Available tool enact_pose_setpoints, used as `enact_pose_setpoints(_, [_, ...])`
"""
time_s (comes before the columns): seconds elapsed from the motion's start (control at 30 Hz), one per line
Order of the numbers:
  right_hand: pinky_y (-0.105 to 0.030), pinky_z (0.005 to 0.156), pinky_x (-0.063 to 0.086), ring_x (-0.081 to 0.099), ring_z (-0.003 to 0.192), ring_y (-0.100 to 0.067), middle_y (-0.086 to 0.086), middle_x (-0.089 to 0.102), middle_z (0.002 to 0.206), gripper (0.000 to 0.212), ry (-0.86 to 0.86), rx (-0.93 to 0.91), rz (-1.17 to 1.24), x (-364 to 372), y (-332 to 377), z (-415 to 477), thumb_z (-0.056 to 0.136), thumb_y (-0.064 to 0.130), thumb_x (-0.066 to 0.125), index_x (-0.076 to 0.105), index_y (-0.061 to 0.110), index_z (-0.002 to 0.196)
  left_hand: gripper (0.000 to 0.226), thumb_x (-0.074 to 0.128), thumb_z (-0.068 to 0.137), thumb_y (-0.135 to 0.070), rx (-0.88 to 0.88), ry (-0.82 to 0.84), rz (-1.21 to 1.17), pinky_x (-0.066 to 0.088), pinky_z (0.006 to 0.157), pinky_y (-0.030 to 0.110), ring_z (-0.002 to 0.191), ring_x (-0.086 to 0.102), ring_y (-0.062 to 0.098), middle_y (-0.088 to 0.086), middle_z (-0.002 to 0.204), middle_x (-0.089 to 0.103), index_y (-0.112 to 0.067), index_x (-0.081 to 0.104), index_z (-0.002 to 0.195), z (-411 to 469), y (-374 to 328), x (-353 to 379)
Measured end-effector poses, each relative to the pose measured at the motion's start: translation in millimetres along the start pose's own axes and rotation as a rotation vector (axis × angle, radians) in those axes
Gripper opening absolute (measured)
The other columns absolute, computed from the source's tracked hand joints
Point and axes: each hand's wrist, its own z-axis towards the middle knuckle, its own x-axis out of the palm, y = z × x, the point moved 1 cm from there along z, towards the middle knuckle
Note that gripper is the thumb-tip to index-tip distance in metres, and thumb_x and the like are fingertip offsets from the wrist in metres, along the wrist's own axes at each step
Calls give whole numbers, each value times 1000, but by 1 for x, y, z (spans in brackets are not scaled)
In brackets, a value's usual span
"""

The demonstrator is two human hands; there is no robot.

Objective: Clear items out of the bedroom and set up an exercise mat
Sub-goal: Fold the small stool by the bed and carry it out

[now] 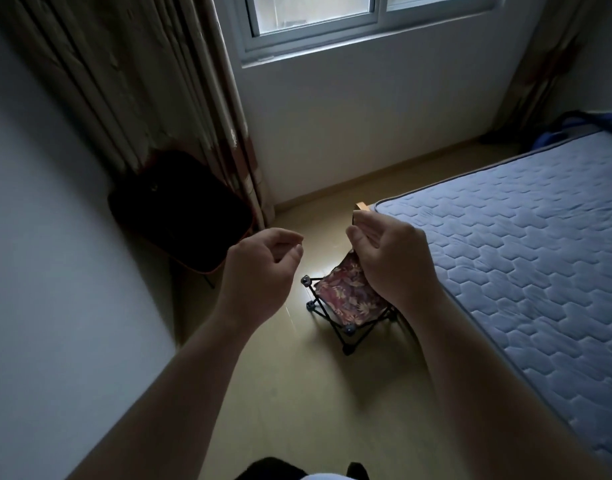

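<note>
Dim bedroom, pale floor (297,410), window (318,12) at 12 o'clock.
My left hand (263,261), right hand (391,258): apart, loosely curled; mattress (505,254) at 3.

Far right side of the floral folding stool (346,299) covered by the right hand (391,258); legs there unseen. A small tan piece (361,206) at the mattress (505,254) corner, half behind the same hand: unidentifiable. In the corner, a dark flat object (180,216) lost in shadow, kind unclear. Mattress cut by right edge, window (318,15) by top edge.
</note>
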Motion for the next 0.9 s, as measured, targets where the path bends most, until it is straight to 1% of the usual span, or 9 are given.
enact_pose_setpoints(0.13, [-20, 94, 51, 70, 107, -10, -3, 73, 116, 34, -22, 29, -29, 34, -20, 62, 94, 24, 66, 69, 10, 125, 11, 73, 87, -16, 2, 56, -33, 52, 77, 10, 80, 70, -7, -14, 85, 75, -20, 77, 97, 83, 30, 19])
enact_pose_setpoints(0.27, [-29, 94, 56, 70, 106, -13, -5, 73, 117, 36, -73, 82, -103, 65, -41, 114, 95, 26, 65, 68, 9, 127, 11, 74, 87, -17, 39, 156, -61, 51, 75, 8, 80, 69, -9, -14, 86, 75, -21, 78, 96, 158, 64, 42])
enact_pose_setpoints(0.33, [-25, 93, 55, 70, 106, -14, -5, 73, 117, 36, -99, 121, -127, 78, -45, 137, 96, 25, 65, 67, 9, 127, 11, 74, 87, -16, 53, 233, -72, 49, 74, 5, 79, 69, -9, -14, 87, 75, -21, 78, 96, 193, 78, 52])
enact_pose_setpoints(0.4, [-22, 92, 54, 70, 105, -14, -5, 74, 115, 34, -123, 177, -143, 92, -48, 162, 95, 23, 66, 67, 8, 126, 11, 74, 87, -15, 78, 305, -82, 51, 75, 7, 79, 69, -9, -14, 87, 75, -21, 78, 95, 230, 91, 62])
enact_pose_setpoints(0.47, [-29, 92, 56, 71, 102, -16, -4, 75, 111, 32, -139, 232, -156, 100, -51, 179, 95, 22, 66, 68, 9, 125, 10, 74, 87, -14, 110, 353, -79, 50, 75, 7, 79, 68, -10, -14, 87, 75, -20, 78, 95, 259, 98, 73])
enact_pose_setpoints(0.53, [-31, 91, 57, 70, 103, -17, -4, 74, 113, 34, -156, 285, -176, 105, -59, 195, 96, 24, 64, 67, 10, 127, 10, 74, 87, -13, 120, 401, -93, 49, 73, 5, 78, 68, -10, -13, 86, 75, -18, 78, 94, 286, 103, 88])
enact_pose_setpoints(0.63, [-25, 94, 54, 68, 108, -15, -3, 72, 119, 36, -191, 375, -189, 106, -77, 214, 97, 27, 63, 65, 12, 130, 10, 74, 87, -14, 125, 460, -105, 53, 78, 11, 78, 69, -9, -14, 85, 75, -19, 79, 94, 321, 104, 117])
enact_pose_setpoints(0.77, [-26, 98, 52, 66, 113, -14, -4, 71, 122, 38, -229, 495, -209, 100, -114, 237, 97, 29, 63, 65, 13, 131, 11, 74, 86, -14, 126, 530, -109, 54, 78, 13, 77, 68, -9, -15, 82, 75, -21, 79, 92, 356, 103, 162])
enact_pose_setpoints(0.9, [-33, 100, 53, 65, 115, -15, -5, 70, 124, 39, -236, 574, -161, 97, -165, 269, 97, 28, 62, 63, 13, 133, 11, 73, 86, -12, 146, 571, -54, 48, 72, 3, 76, 65, -15, -15, 82, 74, -17, 79, 93, 387, 101, 215])
